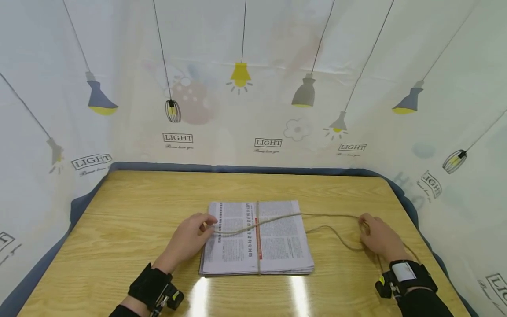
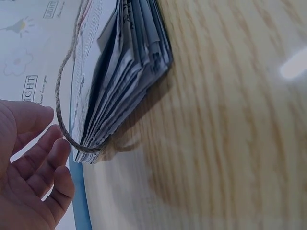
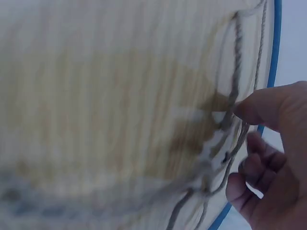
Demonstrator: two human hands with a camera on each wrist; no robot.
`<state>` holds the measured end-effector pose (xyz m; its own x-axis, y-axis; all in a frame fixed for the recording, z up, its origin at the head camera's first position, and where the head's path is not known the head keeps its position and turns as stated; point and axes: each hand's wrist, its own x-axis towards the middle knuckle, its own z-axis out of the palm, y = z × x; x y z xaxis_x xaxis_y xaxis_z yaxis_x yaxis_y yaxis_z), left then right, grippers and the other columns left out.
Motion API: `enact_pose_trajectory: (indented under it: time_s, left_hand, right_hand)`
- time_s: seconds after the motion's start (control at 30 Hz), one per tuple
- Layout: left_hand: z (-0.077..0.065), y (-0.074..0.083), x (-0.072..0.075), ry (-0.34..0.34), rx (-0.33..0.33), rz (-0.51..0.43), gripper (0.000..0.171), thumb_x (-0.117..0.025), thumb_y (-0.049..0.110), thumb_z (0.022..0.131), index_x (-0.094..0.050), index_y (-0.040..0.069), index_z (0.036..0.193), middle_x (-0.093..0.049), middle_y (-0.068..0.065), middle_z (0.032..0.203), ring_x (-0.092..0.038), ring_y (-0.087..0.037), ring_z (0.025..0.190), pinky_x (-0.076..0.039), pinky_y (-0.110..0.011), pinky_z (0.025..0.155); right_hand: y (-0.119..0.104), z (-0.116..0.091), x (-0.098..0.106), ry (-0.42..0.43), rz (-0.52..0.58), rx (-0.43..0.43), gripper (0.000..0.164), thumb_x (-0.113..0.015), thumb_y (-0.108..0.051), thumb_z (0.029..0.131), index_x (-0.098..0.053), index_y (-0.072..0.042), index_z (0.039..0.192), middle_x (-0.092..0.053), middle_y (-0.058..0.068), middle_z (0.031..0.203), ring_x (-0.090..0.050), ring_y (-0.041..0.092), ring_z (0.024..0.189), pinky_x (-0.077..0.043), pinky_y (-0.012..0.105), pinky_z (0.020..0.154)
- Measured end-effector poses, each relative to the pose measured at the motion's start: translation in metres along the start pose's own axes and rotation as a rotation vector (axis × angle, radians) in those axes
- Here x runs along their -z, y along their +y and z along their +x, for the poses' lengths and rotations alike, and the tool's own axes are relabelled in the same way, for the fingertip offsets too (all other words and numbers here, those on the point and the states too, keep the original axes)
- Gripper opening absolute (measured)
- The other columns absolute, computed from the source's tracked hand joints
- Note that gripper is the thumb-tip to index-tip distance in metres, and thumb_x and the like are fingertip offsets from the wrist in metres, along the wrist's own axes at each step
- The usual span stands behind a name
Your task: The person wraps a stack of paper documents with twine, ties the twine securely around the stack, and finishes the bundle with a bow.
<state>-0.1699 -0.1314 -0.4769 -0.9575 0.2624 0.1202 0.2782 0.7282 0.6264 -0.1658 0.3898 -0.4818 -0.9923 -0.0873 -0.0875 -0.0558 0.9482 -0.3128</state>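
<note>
A stack of folded newspapers [image 1: 283, 246] lies on the wooden table, with twine [image 1: 259, 259] running around it from front to back. A second stretch of the twine [image 2: 59, 98] crosses the top and bends down over the left edge. Beside that edge, my left hand [image 1: 191, 237] has its fingers loosely bent, apart from the strand in the left wrist view. Right of the stack, my right hand [image 1: 381, 237] pinches the twine near the thumb tip; the exact contact is partly hidden. Loose strands [image 3: 237, 52] pass around the right fingers.
The wooden table [image 1: 138, 211] extends around the stack. Behind and beside it hangs a pale curtain [image 1: 222, 145] printed with lamps. Slack twine [image 1: 336, 233] curves between stack and right hand. Each wrist wears a black strap with a camera [image 1: 174, 299].
</note>
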Motion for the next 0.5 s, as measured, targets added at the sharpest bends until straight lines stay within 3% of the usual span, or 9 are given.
enact_pose_trajectory:
  time_s: [0.07,0.1,0.3,0.4,0.5]
  left_hand:
    - [0.0,0.0,0.0,0.001,0.0,-0.003,0.019,-0.064,0.014,0.09,-0.066,0.013,0.109,-0.062,-0.001,0.1,-0.054,-0.011,0.079,-0.047,-0.032,0.07]
    - [0.0,0.0,0.0,0.001,-0.001,-0.004,0.019,-0.064,0.014,0.09,-0.066,0.013,0.109,-0.062,0.0,0.1,-0.054,-0.011,0.08,-0.047,-0.032,0.07]
    - [0.0,-0.002,0.001,0.001,-0.004,-0.002,0.019,-0.065,0.015,0.09,-0.066,0.013,0.109,-0.062,0.0,0.1,-0.054,-0.011,0.08,-0.047,-0.032,0.07]
    - [-0.001,-0.003,0.002,0.003,-0.001,-0.006,0.018,-0.064,0.015,0.091,-0.066,0.014,0.109,-0.062,0.0,0.1,-0.054,-0.011,0.08,-0.047,-0.032,0.07]
    - [-0.001,-0.003,0.003,0.003,0.004,-0.008,0.018,-0.064,0.015,0.091,-0.066,0.013,0.109,-0.062,0.0,0.1,-0.054,-0.011,0.08,-0.047,-0.032,0.07]
  right_hand:
    - [-0.001,0.003,0.0,0.012,-0.029,0.009,0.039,-0.054,-0.008,0.087,-0.051,0.001,0.125,-0.055,0.026,0.099,-0.049,0.027,0.071,-0.038,0.041,0.059]
    - [-0.001,0.004,0.0,-0.001,-0.033,-0.005,0.043,-0.053,-0.008,0.087,-0.05,0.002,0.129,-0.055,0.026,0.1,-0.049,0.027,0.071,-0.038,0.041,0.059]
    - [0.01,0.005,0.008,-0.13,0.006,-0.177,0.064,-0.043,-0.013,0.085,-0.026,0.012,0.142,-0.05,0.011,0.062,-0.038,0.021,0.049,-0.031,0.035,0.049]
    - [0.02,0.004,0.014,-0.167,-0.007,-0.245,0.066,-0.042,-0.019,0.087,-0.023,0.014,0.141,-0.059,0.03,0.085,-0.052,0.033,0.061,-0.041,0.043,0.055]
    - [0.029,0.0,0.018,-0.155,-0.033,-0.27,0.062,-0.041,-0.024,0.09,-0.029,0.015,0.137,-0.048,0.043,0.116,-0.054,0.049,0.085,-0.045,0.054,0.068]
